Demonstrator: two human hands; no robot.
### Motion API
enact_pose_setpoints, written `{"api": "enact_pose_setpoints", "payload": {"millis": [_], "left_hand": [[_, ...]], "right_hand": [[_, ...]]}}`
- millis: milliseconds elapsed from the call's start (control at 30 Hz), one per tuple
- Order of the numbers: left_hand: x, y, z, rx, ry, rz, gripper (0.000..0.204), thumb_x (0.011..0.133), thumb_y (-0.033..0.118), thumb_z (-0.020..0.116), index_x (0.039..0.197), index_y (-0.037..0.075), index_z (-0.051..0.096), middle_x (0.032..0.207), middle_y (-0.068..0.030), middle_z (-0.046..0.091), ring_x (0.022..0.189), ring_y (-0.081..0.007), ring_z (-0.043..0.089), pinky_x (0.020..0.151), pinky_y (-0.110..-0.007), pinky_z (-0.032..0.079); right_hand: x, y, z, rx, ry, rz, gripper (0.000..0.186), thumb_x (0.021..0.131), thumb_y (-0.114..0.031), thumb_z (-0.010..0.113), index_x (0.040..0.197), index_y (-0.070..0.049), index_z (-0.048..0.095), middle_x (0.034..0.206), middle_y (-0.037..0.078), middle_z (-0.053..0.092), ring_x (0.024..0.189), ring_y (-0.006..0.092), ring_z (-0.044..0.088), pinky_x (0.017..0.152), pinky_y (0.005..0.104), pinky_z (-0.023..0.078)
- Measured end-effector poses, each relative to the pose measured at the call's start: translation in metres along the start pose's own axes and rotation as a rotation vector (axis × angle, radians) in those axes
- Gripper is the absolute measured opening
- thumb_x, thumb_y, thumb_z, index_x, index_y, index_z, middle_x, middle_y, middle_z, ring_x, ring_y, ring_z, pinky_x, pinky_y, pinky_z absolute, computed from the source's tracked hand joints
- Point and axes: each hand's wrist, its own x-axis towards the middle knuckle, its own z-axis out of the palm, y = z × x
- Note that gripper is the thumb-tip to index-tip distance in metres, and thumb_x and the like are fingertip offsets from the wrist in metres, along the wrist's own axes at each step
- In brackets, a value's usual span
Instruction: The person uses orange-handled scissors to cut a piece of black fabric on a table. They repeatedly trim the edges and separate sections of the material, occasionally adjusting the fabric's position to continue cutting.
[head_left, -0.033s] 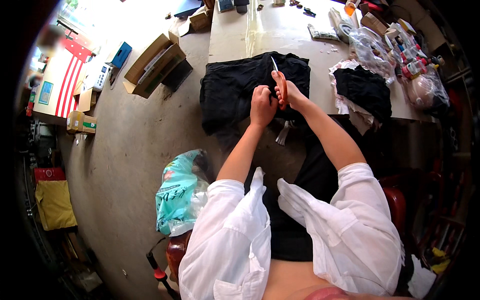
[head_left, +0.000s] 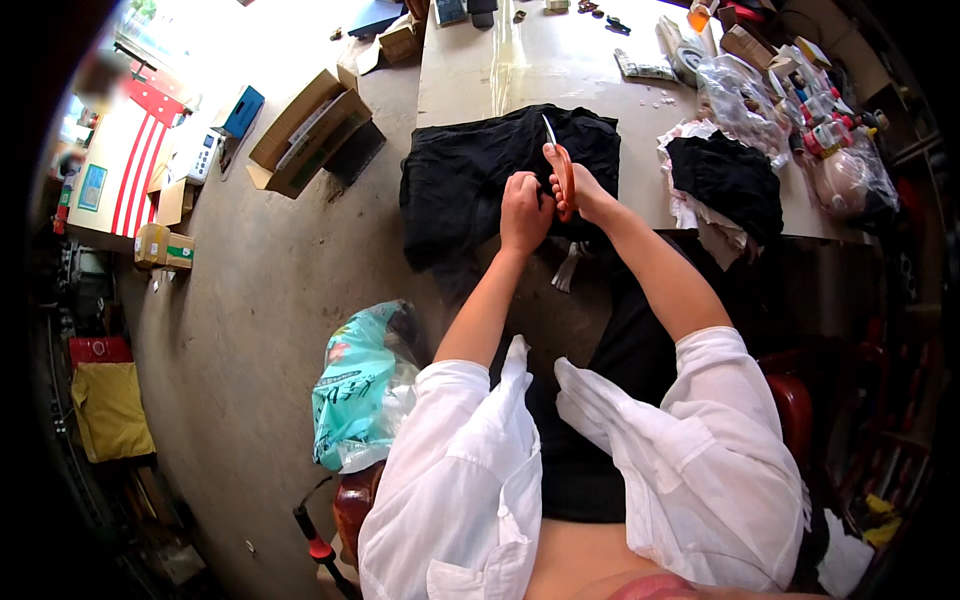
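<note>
Sleeves of loose white fabric bare the forearms, which slant inward toward twelve o'clock. Left hand curls with knuckles up over rumpled black cloth; whether its fingers pinch the fabric is hidden. Right hand, just beside it, wraps orange-handled scissors, metal tip toward eleven. The cloth drapes over the near edge of the counter at twelve o'clock. At two, dark fabric lies crumpled; beyond, clear plastic bags obscure their contents.

A grey floor extends past the left edge of the pale counter, brightest toward its far end; a red-brown chair stands off the near edge.
</note>
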Motion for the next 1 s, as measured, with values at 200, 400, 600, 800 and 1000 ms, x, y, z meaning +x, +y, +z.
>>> {"api": "enact_pose_setpoints", "payload": {"millis": [200, 400, 600, 800, 1000], "left_hand": [[0.021, 0.009, 0.004, 0.175, 0.046, 0.029, 0.049, 0.068, 0.015, 0.071, 0.104, 0.002, 0.042, 0.100, -0.0153, 0.049, 0.090, -0.0349, 0.051, 0.074, -0.042, 0.043], [0.058, -0.007, 0.019, 0.370, -0.125, -0.135, 0.035, 0.076, 0.022, 0.065, 0.102, 0.001, 0.054, 0.096, -0.0148, 0.056, 0.092, -0.0331, 0.055, 0.076, -0.040, 0.046], [0.057, -0.028, 0.038, 0.128, -0.030, -0.237, 0.016, 0.082, 0.011, 0.051, 0.084, -0.001, 0.062, 0.082, -0.0166, 0.057, 0.079, -0.0338, 0.057, 0.069, -0.040, 0.046], [0.054, -0.032, 0.036, 0.013, 0.039, -0.146, 0.010, 0.075, 0.005, 0.057, 0.082, -0.001, 0.060, 0.082, -0.0152, 0.056, 0.077, -0.0339, 0.057, 0.066, -0.038, 0.048], [0.056, -0.020, 0.038, 0.133, 0.056, -0.269, 0.011, 0.078, 0.013, 0.059, 0.084, 0.004, 0.057, 0.082, -0.0126, 0.056, 0.077, -0.0312, 0.057, 0.066, -0.039, 0.047]], "right_hand": [[-0.008, 0.002, -0.013, 0.019, -0.012, 0.077, 0.060, 0.074, -0.072, 0.054, 0.058, -0.015, 0.042, 0.054, -0.003, 0.040, 0.042, 0.0092, 0.041, 0.040, 0.0225, 0.038], [-0.004, 0.001, -0.014, 0.022, -0.042, 0.112, 0.060, 0.073, -0.072, 0.054, 0.073, -0.012, 0.046, 0.060, -0.003, 0.043, 0.046, 0.0080, 0.045, 0.041, 0.0198, 0.040], [0.003, 0.004, -0.006, -0.022, -0.084, 0.128, 0.060, 0.082, -0.068, 0.043, 0.074, -0.009, 0.046, 0.061, 0.001, 0.041, 0.049, 0.0128, 0.042, 0.047, 0.0261, 0.040], [-0.006, -0.012, 0.000, -0.239, -0.139, 0.109, 0.072, 0.083, -0.074, 0.025, 0.080, -0.006, 0.048, 0.074, 0.004, 0.044, 0.063, 0.0170, 0.045, 0.057, 0.0334, 0.043], [-0.014, -0.016, -0.005, -0.126, -0.118, 0.185, 0.075, 0.067, -0.083, 0.043, 0.081, -0.009, 0.045, 0.069, 0.002, 0.040, 0.058, 0.0135, 0.044, 0.056, 0.0276, 0.043]]}}
